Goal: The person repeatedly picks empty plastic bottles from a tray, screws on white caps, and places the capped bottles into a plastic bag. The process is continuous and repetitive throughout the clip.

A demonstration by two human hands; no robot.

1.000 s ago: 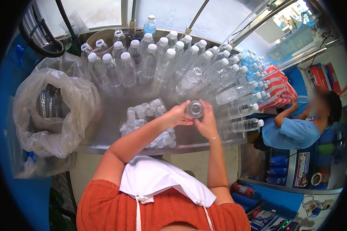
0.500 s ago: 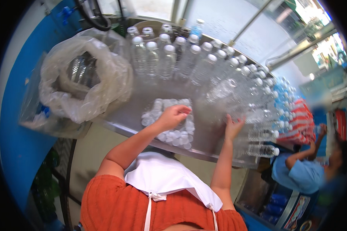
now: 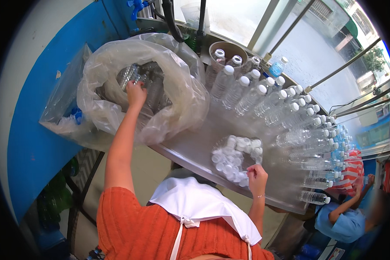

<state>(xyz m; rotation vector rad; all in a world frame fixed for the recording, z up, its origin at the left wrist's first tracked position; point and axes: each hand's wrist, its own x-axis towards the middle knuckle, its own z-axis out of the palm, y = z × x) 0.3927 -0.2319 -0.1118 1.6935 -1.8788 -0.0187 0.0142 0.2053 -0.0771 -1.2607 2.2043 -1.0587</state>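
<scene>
My left hand (image 3: 136, 93) reaches into a large clear plastic bag (image 3: 186, 108) at the left. Its fingers are closed around the end of an empty plastic bottle (image 3: 128, 74) among other clear bottles inside. My right hand (image 3: 258, 177) is at the near right edge of a pile of white bottle caps (image 3: 229, 158) on the metal table (image 3: 195, 145). Its fingertips are pinched together, and whatever is between them is too small to make out. Rows of capped clear bottles (image 3: 260, 97) stand in an arc along the table's far and right sides.
Uncapped bottles stand in and beside a round tub (image 3: 229, 47) at the back. Black hoses (image 3: 171, 19) hang behind the bag. A person in a blue shirt (image 3: 344, 221) is at the far right, near a red-and-white striped bag (image 3: 351, 173). Green bottles (image 3: 52, 199) lie at the lower left.
The view has swung left. My left hand has gone from above the caps into the bag, onto a bottle. My right hand has left the bottles' side for the caps, its fingers now pinched.
</scene>
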